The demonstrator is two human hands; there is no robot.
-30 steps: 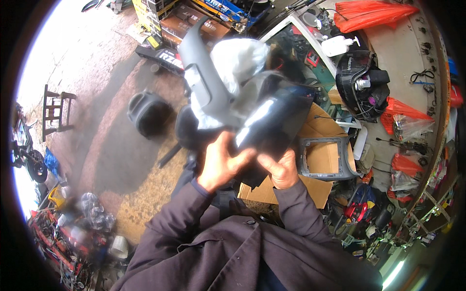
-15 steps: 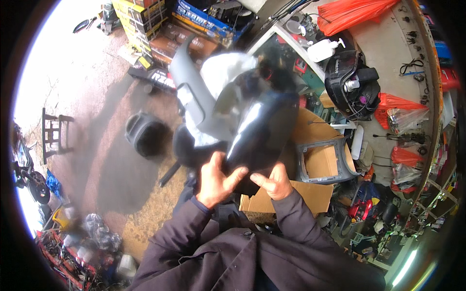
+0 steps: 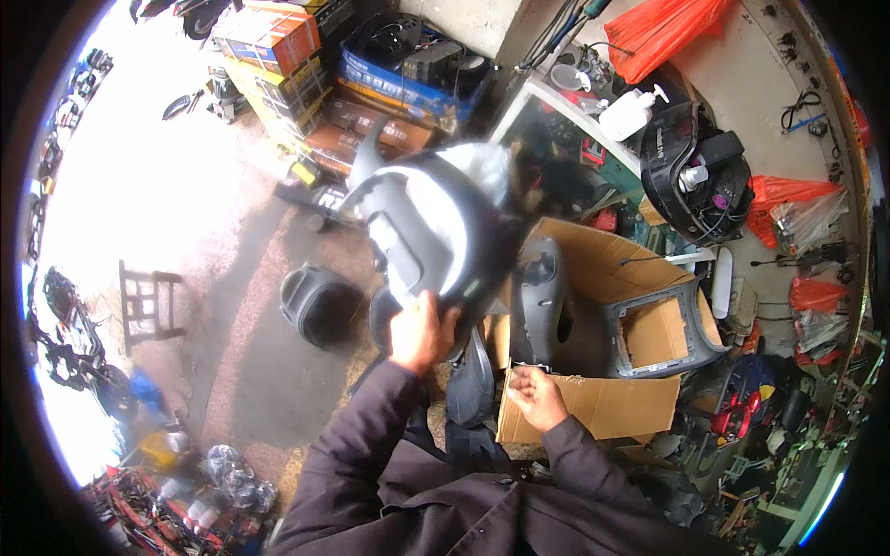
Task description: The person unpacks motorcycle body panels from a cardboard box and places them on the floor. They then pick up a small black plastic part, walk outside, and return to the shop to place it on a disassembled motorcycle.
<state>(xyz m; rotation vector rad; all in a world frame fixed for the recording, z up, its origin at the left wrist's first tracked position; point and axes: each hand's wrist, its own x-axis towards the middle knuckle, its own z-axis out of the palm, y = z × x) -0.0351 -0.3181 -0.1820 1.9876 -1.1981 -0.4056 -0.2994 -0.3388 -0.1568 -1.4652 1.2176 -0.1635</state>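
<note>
Left hand (image 3: pixel 422 329) grips a grey plastic fairing panel (image 3: pixel 431 232), lifted up. Right hand (image 3: pixel 536 397) hangs open, palm up, beside the cardboard box (image 3: pixel 603 408).

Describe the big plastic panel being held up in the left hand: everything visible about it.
The plastic panel is a large curved moulded piece, grey on its matt ribbed side and glossy dark where it catches white glare. It is blurred, so fine detail is unclear. It is raised and tilted above the cardboard box; the left hand grips its lower edge. The right hand is off it, open beside the box.
</note>
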